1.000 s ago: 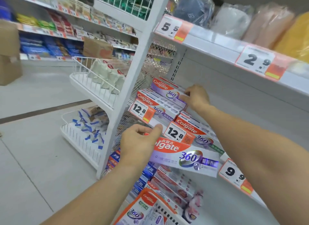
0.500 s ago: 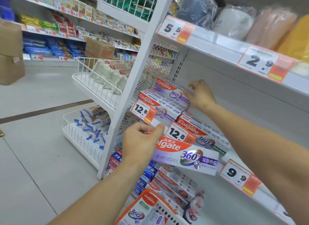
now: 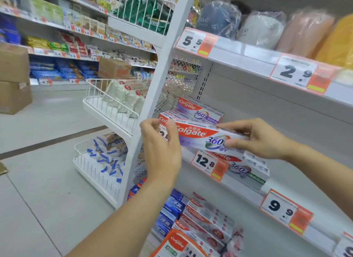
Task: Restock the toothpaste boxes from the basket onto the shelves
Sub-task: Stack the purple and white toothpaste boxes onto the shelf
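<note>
A red, white and purple toothpaste box (image 3: 200, 135) is held level in front of the middle shelf (image 3: 246, 194). My left hand (image 3: 162, 151) grips its left end, thumb and fingers curled round it. My right hand (image 3: 256, 138) pinches its right end. Behind it, a stack of the same toothpaste boxes (image 3: 198, 111) lies at the shelf's left end, and more boxes (image 3: 248, 168) lie to the right behind the 12.8 price tag. The basket (image 3: 177, 245), orange-rimmed with boxes inside, shows at the bottom edge.
The upper shelf (image 3: 248, 59) carries wrapped bundles and 5.5 and 2.9 tags. The lower shelf holds blue and red toothpaste boxes (image 3: 191, 216). A white upright post (image 3: 158, 96) with wire side baskets (image 3: 107, 111) stands left. Cardboard cartons (image 3: 13, 78) sit on the aisle floor.
My left hand raised the box from below the shelf edge up to shelf height. My right hand left the stacked boxes and took hold of the box's right end.
</note>
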The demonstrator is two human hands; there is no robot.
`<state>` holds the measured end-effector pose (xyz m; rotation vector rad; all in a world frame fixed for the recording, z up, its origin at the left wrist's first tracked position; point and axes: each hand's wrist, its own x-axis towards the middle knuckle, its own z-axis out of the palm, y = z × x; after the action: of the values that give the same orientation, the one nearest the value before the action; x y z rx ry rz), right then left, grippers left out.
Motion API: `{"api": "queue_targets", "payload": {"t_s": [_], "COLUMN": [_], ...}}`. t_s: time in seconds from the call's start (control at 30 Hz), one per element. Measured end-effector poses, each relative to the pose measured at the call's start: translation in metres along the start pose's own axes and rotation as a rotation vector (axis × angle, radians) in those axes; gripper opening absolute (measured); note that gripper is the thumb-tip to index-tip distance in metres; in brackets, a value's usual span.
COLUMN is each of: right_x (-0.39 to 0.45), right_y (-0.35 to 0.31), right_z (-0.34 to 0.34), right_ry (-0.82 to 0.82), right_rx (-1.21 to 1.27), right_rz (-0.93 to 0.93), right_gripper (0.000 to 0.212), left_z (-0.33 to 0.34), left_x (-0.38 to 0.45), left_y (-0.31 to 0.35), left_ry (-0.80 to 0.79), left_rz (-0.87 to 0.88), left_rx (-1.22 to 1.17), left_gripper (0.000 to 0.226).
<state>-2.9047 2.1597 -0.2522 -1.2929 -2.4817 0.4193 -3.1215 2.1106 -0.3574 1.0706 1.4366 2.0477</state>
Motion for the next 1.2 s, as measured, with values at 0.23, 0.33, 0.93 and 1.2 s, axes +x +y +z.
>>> {"api": "queue_targets", "payload": {"t_s": [0.23, 0.33, 0.93, 1.2], "right_x": [0.094, 0.119, 0.137, 0.137], "right_y": [0.008, 0.022, 0.083, 0.095], "right_z": [0.014, 0.035, 0.031, 0.036], "right_ry": [0.288, 0.326, 0.079, 0.113], "right_rx": [-0.381, -0.398, -0.214, -0.164], "right_rz": [0.107, 0.137, 0.185, 0.149], "right_gripper": [0.048, 0.046, 0.082, 0.077], "left_z": [0.052, 0.066, 0.076, 0.075], "left_x": [0.039, 0.035, 0.039, 0.037], "left_y": [-0.055, -0.082, -0.097, -0.094], "left_ry": [-0.495, -0.613, -0.541, -0.552], "left_rz": [0.282, 0.348, 0.393, 0.392], "left_rx": [0.761, 0.909, 0.855, 0.902], "left_gripper": [0.056, 0.064, 0.053, 0.054]}}
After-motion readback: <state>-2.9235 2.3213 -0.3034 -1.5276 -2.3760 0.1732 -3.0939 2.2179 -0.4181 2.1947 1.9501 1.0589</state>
